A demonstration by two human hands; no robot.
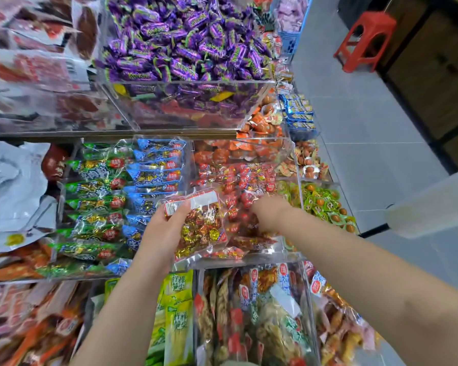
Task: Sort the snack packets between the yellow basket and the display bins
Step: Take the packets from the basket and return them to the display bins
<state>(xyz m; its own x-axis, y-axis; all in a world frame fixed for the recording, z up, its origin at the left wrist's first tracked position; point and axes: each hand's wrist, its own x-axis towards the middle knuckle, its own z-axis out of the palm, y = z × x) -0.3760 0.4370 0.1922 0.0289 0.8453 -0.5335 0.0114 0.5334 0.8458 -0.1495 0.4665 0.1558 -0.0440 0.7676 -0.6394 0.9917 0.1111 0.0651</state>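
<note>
Hands at a shop's tiered display of clear bins: the left hand (167,225) holds a clear bag (201,231) of gold and red sweets over the near left corner of the middle bin (238,262), which is filled with red packets (238,180). Its fingers (181,207) are closed on the bag's top edge, with the thumb across the white label. The right hand (269,215) reaches into the same bin just beside the bag, with its fingers buried among the red packets, so whether they grip anything cannot be told. To the left, a neighbouring bin (61,196) carries rows of green packets (95,186) and blue packets (156,167). Above, the top bin (185,112) is heaped with purple candies (180,38). Orange packets (249,151) lie behind the red ones, and green cups (320,202) fill a compartment to the right. On the lowest tier, nearest the camera, yellow-green packs (177,313) stand upright beside a bin of mixed clear bags (262,313). A red stool (365,40) stands on the grey floor (368,133) well apart from the display.
</note>
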